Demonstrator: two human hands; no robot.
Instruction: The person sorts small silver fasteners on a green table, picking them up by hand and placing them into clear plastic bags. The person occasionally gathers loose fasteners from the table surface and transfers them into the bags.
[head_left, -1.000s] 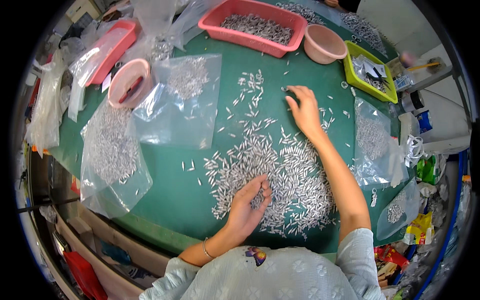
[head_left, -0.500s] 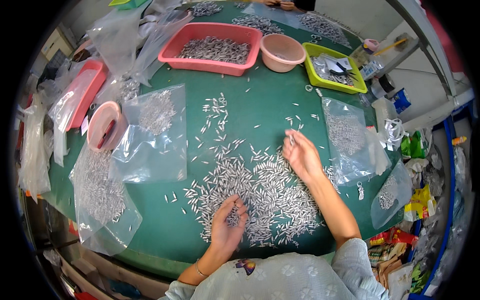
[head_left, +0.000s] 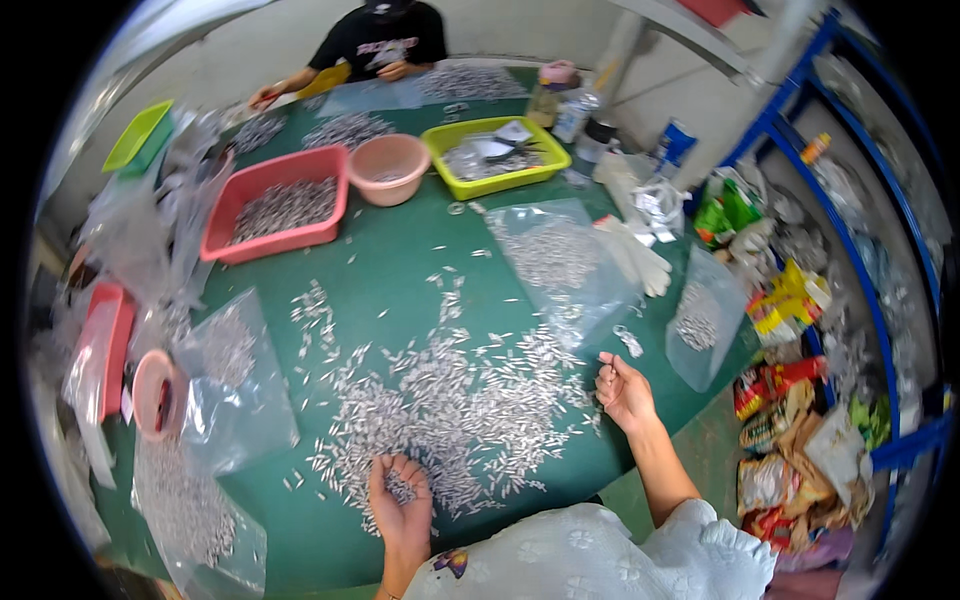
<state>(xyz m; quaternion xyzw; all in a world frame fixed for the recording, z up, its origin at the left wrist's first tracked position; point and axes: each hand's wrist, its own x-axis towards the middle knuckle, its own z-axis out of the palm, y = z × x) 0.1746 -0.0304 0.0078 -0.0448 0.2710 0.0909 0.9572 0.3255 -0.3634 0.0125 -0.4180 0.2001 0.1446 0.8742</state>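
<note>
Left hand (head_left: 404, 512) cupped on small grey metal bits (head_left: 400, 487); silver spindle-shaped metal pieces (head_left: 455, 410) piled, 6 o'clock. Right hand (head_left: 627, 392) half-curled, can't tell contents; shifted from pile's 1 to 3 o'clock.

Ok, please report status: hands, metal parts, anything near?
Left hand cupped, holding small metal parts. Right hand curled, contents unclear. Pile spread on table. Clear bag beyond right hand.

Your clearest lane crosses the surface (head_left: 405, 238) between the pink tray (head_left: 285, 243) and the metal-piece pile (head_left: 440, 410); the clear bag (head_left: 590, 285) bounds it on the right.
</note>
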